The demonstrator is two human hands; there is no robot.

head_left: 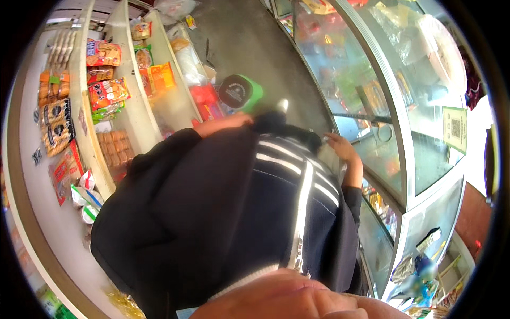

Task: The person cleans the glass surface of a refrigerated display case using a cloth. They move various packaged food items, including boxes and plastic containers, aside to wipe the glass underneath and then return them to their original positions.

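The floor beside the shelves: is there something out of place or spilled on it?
A small yellow packet seems to lie on the floor by the far end of the shelves; other packages are shelved, so it looks out of place. I see no spill, but the dark jacket hides part of the floor.

Both arms reach forward past the torso (pixel 212 196). The left arm (pixel 167 154), dark-sleeved, angles inward, bringing the left hand (pixel 228 123) in front of the body, its fingers too blurred to read. The right hand (pixel 342 149) sits out to the right, wrist bare beyond a dark sleeve (pixel 351 198), fingers bent inward; its grip is unclear.
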